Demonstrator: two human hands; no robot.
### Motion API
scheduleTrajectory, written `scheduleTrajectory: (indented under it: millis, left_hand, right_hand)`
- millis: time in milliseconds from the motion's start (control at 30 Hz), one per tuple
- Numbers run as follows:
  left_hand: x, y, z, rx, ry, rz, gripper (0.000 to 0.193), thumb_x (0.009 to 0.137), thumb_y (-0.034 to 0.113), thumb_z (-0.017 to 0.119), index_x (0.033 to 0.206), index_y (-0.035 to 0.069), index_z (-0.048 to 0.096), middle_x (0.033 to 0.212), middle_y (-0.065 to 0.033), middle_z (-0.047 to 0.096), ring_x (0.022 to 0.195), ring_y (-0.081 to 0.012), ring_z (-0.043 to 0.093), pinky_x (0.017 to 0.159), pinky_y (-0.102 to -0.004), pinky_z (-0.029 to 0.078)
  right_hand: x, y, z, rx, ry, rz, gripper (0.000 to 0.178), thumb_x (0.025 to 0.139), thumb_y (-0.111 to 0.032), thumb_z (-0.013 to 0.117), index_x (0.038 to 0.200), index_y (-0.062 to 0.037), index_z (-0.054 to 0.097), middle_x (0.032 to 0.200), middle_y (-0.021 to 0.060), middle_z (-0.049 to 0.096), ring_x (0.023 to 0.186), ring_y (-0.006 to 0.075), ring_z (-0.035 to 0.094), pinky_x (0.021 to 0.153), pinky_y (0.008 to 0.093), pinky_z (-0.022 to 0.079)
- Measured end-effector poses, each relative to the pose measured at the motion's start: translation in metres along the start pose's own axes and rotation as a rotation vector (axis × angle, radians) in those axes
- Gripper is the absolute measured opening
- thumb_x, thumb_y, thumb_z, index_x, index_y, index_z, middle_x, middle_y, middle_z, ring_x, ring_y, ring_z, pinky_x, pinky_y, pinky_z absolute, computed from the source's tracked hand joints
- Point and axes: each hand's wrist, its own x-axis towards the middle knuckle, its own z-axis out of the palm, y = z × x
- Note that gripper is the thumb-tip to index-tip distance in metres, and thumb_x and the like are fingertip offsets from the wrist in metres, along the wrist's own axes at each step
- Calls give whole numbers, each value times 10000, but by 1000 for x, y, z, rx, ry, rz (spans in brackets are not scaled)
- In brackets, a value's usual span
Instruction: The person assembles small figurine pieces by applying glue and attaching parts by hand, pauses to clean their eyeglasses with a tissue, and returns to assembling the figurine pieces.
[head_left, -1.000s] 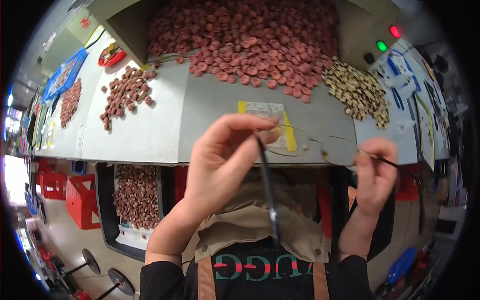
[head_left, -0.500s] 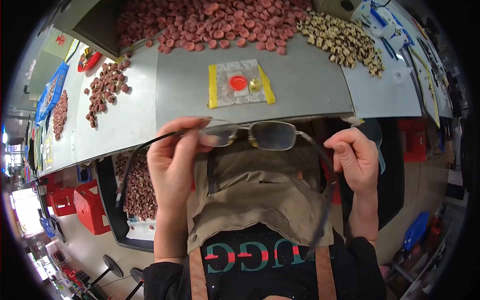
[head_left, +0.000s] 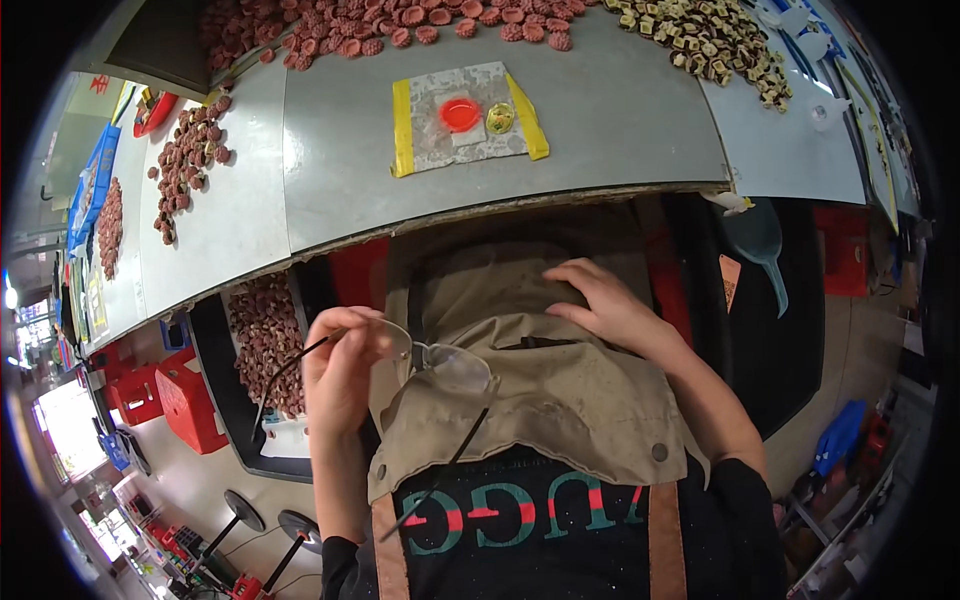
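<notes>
My left hand [head_left: 340,372] holds a pair of thin-framed glasses [head_left: 445,362] by one lens rim, low over my lap, with both temple arms hanging loose. My right hand [head_left: 600,300] rests with spread fingers on the tan apron [head_left: 560,390] that covers my lap, touching the cloth and holding nothing. Ahead on the grey metal table [head_left: 600,120] lies a grey pad with yellow tape edges [head_left: 465,120], carrying a red round cap [head_left: 460,114] and a gold round cap [head_left: 500,118].
Reddish-brown caps are heaped at the table's far edge [head_left: 400,25], with a smaller pile at the left [head_left: 185,155] and pale caps at the right [head_left: 710,40]. A tray of caps [head_left: 265,345] sits under the table. Red crates [head_left: 185,400] stand on the floor.
The glasses came down from in front of my face to my lap. My right hand let go of the temple arm and moved onto the apron; only my left hand holds them now.
</notes>
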Motion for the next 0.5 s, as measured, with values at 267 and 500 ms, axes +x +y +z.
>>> scheduleTrajectory:
  millis: [267, 500]
  left_hand:
    - [45, -45, -4, -422, 142, -478, 228, 930, 114, 543, 1155, 77, 550, 903, -30, 578, 805, -157, 586, 739, -329, 522]
    - [70, -26, 27, 163, -167, -573, 286, 857, 170, 684, 1110, 84, 584, 816, 24, 549, 627, -70, 518, 585, -225, 460]
  right_hand:
    - [7, -36, 1, -197, 103, -105, 149, 838, -154, 664, 959, -67, 656, 933, 67, 606, 879, 271, 587, 778, 380, 458]
    - [-5, -53, -7, -111, -227, -5, 171, 846, -189, 669, 959, -61, 663, 899, 78, 620, 839, 254, 599, 744, 348, 487]
